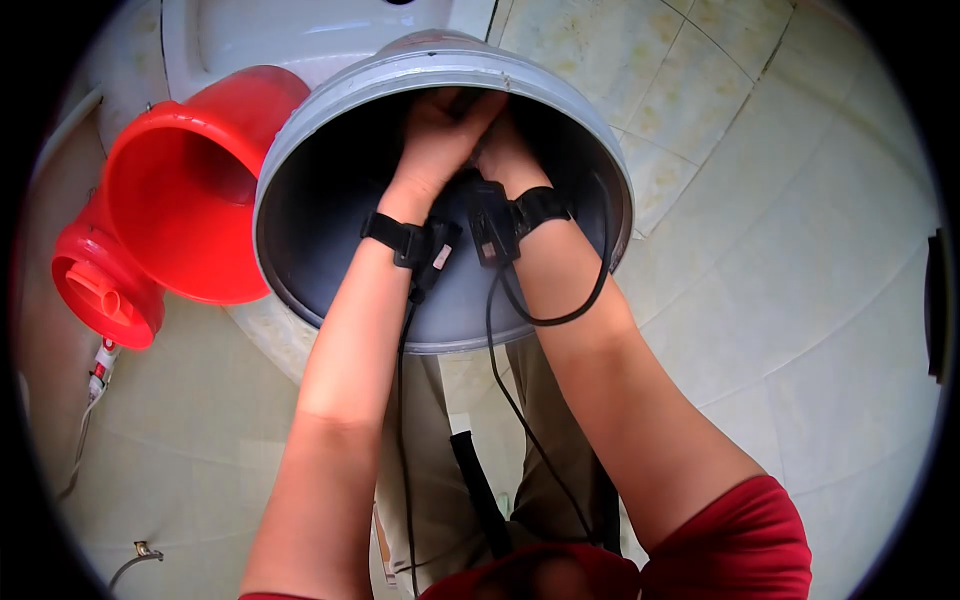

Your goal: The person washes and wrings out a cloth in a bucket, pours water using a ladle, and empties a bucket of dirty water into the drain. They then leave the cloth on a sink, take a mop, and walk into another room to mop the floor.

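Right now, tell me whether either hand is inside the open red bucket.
No, the left hand and right hand are both inside the grey bucket.

Red bucket (180, 215) on my feed, its open end facing me.
Beyond it I see a white basin (320, 35); at its lower left, a smaller red container (110, 265). Below it I get a thin cord (80, 450) and a metal fitting (147, 550); right of it, patterned tiles (650, 100).

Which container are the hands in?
The big grey bucket: left hand and right hand reach inside its mouth. The red bucket and smaller red container, left in view, have no hand inside.
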A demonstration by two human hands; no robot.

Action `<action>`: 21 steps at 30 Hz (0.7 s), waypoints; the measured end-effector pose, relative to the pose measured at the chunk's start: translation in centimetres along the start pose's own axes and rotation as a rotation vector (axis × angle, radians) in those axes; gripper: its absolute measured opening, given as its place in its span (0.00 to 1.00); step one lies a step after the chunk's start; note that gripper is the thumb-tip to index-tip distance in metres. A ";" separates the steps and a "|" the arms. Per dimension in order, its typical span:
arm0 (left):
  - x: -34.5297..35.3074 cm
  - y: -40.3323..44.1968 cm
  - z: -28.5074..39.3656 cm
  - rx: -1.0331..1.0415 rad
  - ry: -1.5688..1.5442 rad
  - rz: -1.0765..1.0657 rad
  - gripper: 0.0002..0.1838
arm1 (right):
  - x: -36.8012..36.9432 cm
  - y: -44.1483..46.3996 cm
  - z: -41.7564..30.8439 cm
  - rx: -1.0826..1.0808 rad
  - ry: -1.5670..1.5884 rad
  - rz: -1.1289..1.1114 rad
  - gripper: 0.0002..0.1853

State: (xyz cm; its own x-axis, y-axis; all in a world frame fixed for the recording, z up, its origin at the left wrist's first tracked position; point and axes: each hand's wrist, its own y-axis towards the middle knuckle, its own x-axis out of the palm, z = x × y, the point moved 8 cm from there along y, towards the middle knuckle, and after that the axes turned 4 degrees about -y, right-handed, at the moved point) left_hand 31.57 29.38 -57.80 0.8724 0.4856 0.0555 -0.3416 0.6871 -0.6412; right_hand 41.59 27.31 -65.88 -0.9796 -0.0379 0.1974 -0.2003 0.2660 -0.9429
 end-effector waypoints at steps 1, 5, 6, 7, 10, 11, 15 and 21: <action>0.2 -0.4 1.0 0.078 0.073 0.022 0.13 | 0.6 -1.8 -0.1 0.091 0.033 0.032 0.19; -0.9 -0.6 1.0 0.161 0.331 0.115 0.13 | 2.6 -1.8 1.0 0.123 0.218 -0.044 0.22; -1.0 -0.7 0.7 0.187 0.463 0.132 0.13 | 2.8 -1.7 1.2 0.079 0.455 -0.078 0.20; -1.4 -0.6 0.4 0.146 0.489 0.127 0.14 | 3.0 -1.5 1.2 0.043 0.511 -0.189 0.15; -5.1 1.7 -2.8 -0.006 0.772 0.160 0.17 | 0.5 -3.4 1.3 0.018 0.231 0.176 0.13; -6.2 1.8 -4.2 -0.006 0.766 0.164 0.17 | 0.2 -4.1 0.5 0.016 0.224 0.175 0.13; -10.1 0.8 -11.4 -0.104 0.611 0.303 0.31 | -1.4 -3.4 -2.9 -0.325 -0.581 0.335 0.19; -6.3 2.1 -10.6 0.315 0.933 0.159 0.30 | 0.3 0.1 -2.4 -0.688 -1.487 0.394 0.22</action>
State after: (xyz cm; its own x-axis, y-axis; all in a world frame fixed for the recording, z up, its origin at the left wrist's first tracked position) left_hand 29.11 22.05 -67.65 0.6880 0.0582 -0.7234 -0.4377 0.8284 -0.3496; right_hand 41.31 29.67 -65.29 -0.2103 -0.5761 -0.7899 -0.3057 0.8062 -0.5066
